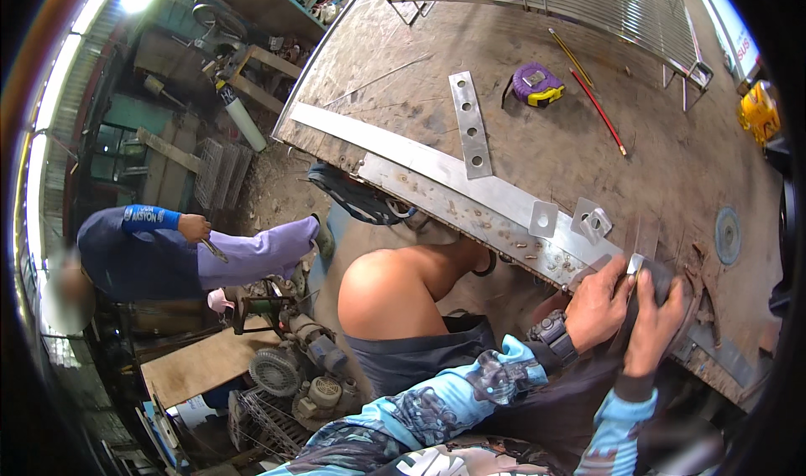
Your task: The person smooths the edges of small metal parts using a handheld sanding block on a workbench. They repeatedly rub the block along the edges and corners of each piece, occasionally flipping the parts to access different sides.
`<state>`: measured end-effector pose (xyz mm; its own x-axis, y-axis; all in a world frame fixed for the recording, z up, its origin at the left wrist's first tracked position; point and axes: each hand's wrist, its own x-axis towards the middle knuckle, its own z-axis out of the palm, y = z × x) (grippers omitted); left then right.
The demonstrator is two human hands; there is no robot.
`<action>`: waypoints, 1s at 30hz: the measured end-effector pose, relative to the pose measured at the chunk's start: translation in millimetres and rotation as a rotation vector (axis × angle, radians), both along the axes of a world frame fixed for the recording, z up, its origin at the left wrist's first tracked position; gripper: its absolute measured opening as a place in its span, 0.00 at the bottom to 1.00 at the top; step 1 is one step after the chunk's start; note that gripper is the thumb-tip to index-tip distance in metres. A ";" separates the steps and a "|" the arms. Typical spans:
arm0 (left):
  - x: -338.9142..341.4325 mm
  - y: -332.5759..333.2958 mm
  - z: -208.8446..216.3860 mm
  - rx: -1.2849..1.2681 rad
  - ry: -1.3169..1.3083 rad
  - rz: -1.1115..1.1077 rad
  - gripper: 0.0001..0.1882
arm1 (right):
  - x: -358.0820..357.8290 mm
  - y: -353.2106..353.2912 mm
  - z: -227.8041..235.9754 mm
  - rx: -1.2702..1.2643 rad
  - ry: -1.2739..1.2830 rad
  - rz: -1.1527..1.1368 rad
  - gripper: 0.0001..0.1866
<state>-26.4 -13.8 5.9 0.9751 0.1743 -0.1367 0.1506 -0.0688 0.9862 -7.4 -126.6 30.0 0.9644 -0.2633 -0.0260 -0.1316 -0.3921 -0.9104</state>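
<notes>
Near the right end of the workbench [663,149], my left hand [594,308] is closed in a pinch on a small metal plate [635,264]. My right hand [656,325] is beside it, its fingers bent around the same plate. A dark, blurred object [662,279] lies by the right fingers; I cannot make out its kind. Left of my hands, small plates with a hole, one of them a flat plate [542,219], rest on a long flat metal bar [420,159]. A metal strip with several holes [468,128] lies across the bar's far edge.
Farther back are a purple tape measure [537,87], a red pencil [599,111], a yellow pencil [571,56] and a wire rack [579,6]. A grey disc [727,234] lies at the right. Another person [143,249] holds a tool on the left, near electric motors [323,396].
</notes>
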 end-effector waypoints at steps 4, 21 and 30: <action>3.2 1.3 5.1 -0.028 0.020 -0.014 0.08 | -7.8 0.1 5.6 0.006 -0.006 0.007 0.15; 2.3 5.2 -2.2 0.018 0.016 -0.049 0.10 | 31.8 -0.9 -7.7 0.069 -0.091 -0.019 0.21; 6.5 5.7 -4.3 0.036 0.003 -0.067 0.12 | 22.0 -3.8 -6.8 -0.001 -0.103 -0.011 0.19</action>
